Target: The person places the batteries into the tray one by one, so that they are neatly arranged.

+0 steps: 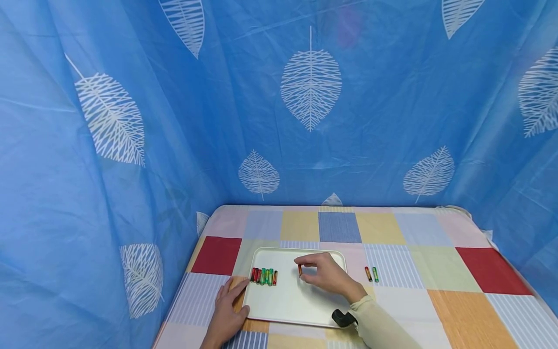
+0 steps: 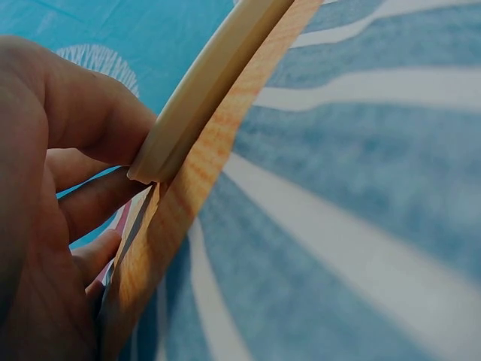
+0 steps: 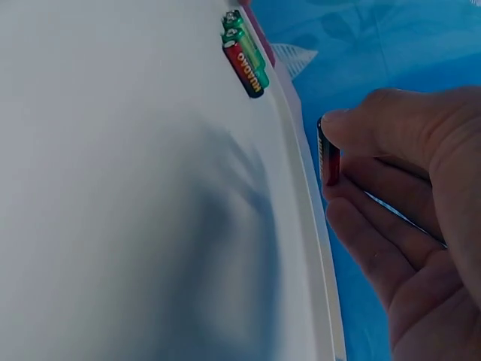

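Observation:
Over the tray my right hand (image 1: 329,274) pinches a red and black battery (image 3: 328,154) between thumb and fingertips, holding it upright above the surface. The white tray (image 1: 283,303) lies on the table. Along its left part stands a row of several red and green batteries (image 1: 263,277), side by side; in the right wrist view a red battery (image 3: 243,69) ends that row. My left hand (image 1: 228,310) rests at the tray's left edge, its thumb and a forefinger touching the rim (image 2: 180,128), the other fingers loosely spread.
To the right of the tray, an orange-black battery (image 1: 368,274) and a green battery (image 1: 375,274) lie on the patchwork tablecloth (image 1: 453,269). A blue curtain (image 1: 370,145) with white leaf prints hangs behind and on both sides. A black object (image 1: 343,318) sits at the right wrist.

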### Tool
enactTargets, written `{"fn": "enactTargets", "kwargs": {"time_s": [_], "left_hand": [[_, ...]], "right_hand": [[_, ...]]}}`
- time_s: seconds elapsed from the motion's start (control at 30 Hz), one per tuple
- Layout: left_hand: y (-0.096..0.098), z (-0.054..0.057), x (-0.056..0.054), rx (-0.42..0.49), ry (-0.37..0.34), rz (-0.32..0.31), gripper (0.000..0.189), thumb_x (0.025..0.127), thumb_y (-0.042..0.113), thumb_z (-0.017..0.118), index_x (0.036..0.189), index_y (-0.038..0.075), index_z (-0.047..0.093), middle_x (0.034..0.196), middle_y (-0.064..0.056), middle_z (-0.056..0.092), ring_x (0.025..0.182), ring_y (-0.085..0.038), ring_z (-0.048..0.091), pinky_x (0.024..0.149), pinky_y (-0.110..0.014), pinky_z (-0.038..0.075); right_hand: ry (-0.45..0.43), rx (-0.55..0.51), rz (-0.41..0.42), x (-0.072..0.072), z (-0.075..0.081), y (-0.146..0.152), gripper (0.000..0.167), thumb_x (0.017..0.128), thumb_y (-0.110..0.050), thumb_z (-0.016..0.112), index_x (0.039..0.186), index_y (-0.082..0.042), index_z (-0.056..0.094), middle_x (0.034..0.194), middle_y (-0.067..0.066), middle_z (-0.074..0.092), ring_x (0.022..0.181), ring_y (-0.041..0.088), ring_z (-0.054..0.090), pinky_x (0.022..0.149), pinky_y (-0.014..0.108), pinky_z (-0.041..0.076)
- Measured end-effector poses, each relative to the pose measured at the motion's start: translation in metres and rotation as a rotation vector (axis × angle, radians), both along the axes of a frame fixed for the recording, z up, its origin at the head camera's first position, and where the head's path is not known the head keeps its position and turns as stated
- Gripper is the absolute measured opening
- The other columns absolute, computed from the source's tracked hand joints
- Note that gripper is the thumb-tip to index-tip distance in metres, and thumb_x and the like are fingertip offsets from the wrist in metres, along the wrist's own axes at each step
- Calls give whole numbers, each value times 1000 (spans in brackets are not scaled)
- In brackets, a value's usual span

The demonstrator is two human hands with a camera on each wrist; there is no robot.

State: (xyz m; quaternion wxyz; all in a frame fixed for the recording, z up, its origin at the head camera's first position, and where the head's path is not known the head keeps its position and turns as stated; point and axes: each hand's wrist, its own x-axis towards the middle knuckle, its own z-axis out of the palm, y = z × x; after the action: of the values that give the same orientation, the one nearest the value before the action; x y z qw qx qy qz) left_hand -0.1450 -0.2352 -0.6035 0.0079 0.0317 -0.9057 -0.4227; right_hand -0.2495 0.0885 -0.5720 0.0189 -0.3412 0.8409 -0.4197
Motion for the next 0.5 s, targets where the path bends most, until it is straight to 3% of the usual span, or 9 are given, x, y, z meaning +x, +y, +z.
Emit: {"fn": "enactTargets", "kwargs": {"time_s": [0.5], "left_hand": [[1,1,0,-4,-7,9,69,80,2,77,148,12,69,165,-33,46,160,-57,26,131,-78,10]], "right_hand": [[-7,9,-5,0,-2,-40,41,91,-4,80,132,-2,78,129,10,81,113,30,80,102,37,65]]}}
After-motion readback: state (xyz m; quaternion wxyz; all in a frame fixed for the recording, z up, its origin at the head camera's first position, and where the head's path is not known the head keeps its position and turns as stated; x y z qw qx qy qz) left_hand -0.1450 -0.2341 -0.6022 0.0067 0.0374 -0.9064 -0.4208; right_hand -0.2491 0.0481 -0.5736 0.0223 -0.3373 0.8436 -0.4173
